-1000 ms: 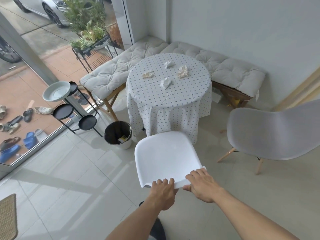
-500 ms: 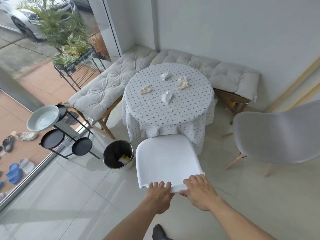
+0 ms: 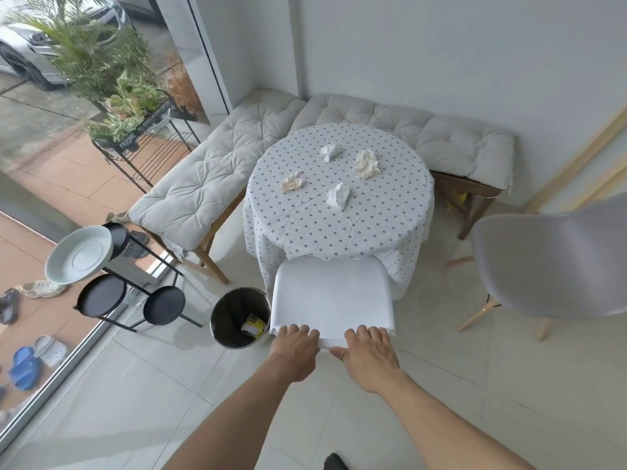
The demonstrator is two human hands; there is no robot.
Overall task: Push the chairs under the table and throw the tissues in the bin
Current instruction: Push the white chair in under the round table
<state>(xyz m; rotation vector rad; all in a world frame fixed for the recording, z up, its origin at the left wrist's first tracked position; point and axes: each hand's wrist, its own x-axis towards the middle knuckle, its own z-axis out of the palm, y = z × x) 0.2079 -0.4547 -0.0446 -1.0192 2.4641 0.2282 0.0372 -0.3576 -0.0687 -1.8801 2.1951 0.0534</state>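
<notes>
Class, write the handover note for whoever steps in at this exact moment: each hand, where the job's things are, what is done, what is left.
Left hand and right hand: both grip the top edge of the white chair.
White chair: its front meets the tablecloth of the round table, almost tucked under.
Grey chair: stands apart to the right, not pushed in.
Tissues: four crumpled ones on the table, at and.
Bin: on the floor left of the white chair, open.
Done: white chair nearly in.
Left: finish the push, move the grey chair in, bin all four tissues.
</notes>
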